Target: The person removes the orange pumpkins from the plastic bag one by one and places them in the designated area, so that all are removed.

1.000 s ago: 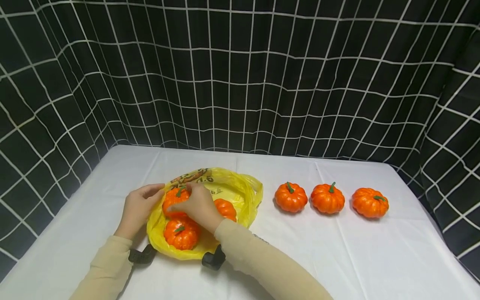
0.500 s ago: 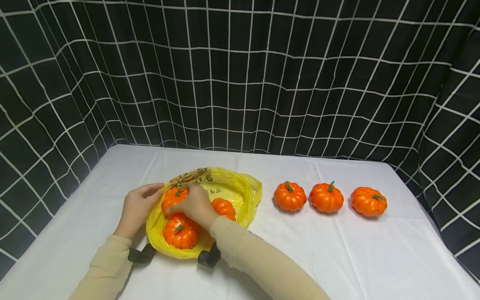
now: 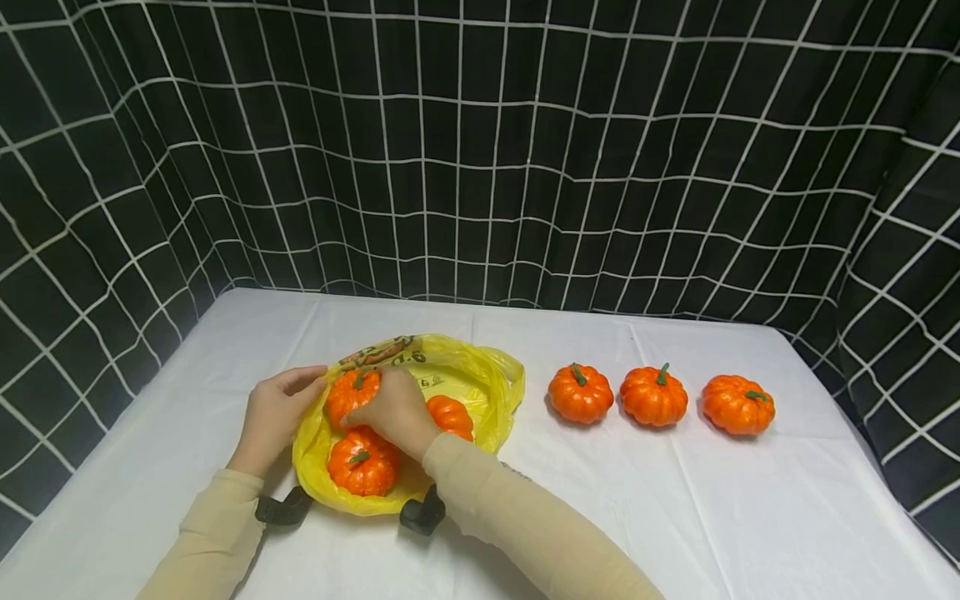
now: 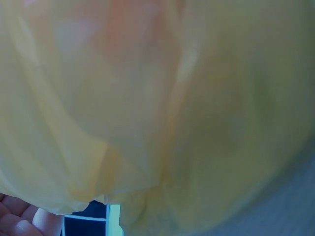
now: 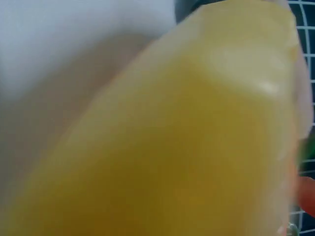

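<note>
A yellow plastic bag (image 3: 480,383) lies with its mouth spread wide on the white table. Inside, my right hand (image 3: 399,410) grips a small orange pumpkin (image 3: 348,395) with a green stem, thumb on its near side. Two more pumpkins are in the bag: one toward the front (image 3: 363,468), one on the right (image 3: 450,415), partly behind my right hand. My left hand (image 3: 272,414) holds the bag's left rim, fingertips at its edge. The bag wall (image 4: 123,113) fills most of the left wrist view and also covers much of the right wrist view.
To the bag's right, three orange pumpkins stand in a row: a left one (image 3: 581,395), a middle one (image 3: 654,398) and a right one (image 3: 738,406). A black curtain (image 3: 480,150) with white grid lines surrounds the table (image 3: 585,508) at the back and sides.
The pumpkin under my right hand has turned slightly, its stem now more upright, and has shifted a little to the right. My left hand keeps its place at the rim.
</note>
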Demonstrator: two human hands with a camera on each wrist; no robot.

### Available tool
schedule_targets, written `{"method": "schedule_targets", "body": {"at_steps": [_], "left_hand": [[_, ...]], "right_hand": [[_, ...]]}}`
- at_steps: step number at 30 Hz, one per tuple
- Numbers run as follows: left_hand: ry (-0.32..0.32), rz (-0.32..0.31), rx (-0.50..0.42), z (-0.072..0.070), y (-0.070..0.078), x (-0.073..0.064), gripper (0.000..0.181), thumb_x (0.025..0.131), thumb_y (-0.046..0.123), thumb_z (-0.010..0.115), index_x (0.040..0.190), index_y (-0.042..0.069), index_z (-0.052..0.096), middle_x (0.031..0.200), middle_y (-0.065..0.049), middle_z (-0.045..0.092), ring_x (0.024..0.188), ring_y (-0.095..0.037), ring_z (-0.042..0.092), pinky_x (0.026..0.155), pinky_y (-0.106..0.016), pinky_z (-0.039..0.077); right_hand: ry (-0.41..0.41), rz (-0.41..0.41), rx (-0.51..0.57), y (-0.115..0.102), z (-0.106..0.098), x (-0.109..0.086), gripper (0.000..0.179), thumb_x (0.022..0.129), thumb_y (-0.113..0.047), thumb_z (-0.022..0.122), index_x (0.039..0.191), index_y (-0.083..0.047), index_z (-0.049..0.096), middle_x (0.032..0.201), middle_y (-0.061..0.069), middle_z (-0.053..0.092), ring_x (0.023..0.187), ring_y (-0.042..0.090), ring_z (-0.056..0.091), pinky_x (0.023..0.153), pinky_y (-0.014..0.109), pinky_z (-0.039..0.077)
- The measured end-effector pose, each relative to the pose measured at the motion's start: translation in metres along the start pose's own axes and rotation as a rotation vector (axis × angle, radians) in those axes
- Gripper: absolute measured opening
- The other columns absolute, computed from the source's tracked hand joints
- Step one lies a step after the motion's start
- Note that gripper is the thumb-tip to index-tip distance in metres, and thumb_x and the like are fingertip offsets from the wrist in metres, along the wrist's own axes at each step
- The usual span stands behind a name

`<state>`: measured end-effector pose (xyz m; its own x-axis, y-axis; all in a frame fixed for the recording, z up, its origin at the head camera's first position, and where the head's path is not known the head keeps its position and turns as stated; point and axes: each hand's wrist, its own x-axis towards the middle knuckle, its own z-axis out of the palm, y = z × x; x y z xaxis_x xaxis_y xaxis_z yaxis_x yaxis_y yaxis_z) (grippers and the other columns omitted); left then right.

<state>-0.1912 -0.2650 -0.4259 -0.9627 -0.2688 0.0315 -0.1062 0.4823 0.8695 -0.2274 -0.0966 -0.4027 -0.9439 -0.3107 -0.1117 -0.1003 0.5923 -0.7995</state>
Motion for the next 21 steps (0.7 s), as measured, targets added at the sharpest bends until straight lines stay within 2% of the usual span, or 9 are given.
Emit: {"method": "schedule_targets", "body": {"at_steps": [9, 15, 21], "left_hand": [[0.003, 0.000, 0.007, 0.001, -0.001, 0.002, 0.039, 0.100, 0.026, 0.059, 0.131, 0.003, 0.063, 0.135, -0.019, 0.063, 0.131, -0.034, 0.054, 0.109, -0.045, 0.048], [-0.002, -0.007, 0.007, 0.001, -0.001, 0.002, 0.039, 0.100, 0.026, 0.059, 0.131, 0.003, 0.063, 0.136, -0.020, 0.062, 0.133, -0.035, 0.053, 0.111, -0.046, 0.047], [-0.006, -0.018, -0.003, 0.001, -0.001, 0.001, 0.040, 0.100, 0.026, 0.059, 0.132, 0.003, 0.063, 0.137, -0.021, 0.061, 0.134, -0.035, 0.051, 0.113, -0.047, 0.044]], "right_hand": [[0.010, -0.046, 0.012, -0.009, -0.033, -0.012, 0.085, 0.072, -0.026, 0.089, 0.143, -0.002, 0.049, 0.138, 0.015, 0.059, 0.122, 0.030, 0.059, 0.107, 0.042, 0.051], [-0.015, -0.062, 0.107, -0.001, -0.057, -0.025, 0.085, 0.072, -0.025, 0.087, 0.144, -0.004, 0.048, 0.139, 0.014, 0.059, 0.123, 0.030, 0.060, 0.107, 0.045, 0.051], [0.006, -0.056, 0.137, 0.008, -0.078, -0.041, 0.082, 0.072, -0.025, 0.087, 0.144, -0.007, 0.050, 0.140, 0.012, 0.059, 0.123, 0.030, 0.059, 0.106, 0.048, 0.051]]}}
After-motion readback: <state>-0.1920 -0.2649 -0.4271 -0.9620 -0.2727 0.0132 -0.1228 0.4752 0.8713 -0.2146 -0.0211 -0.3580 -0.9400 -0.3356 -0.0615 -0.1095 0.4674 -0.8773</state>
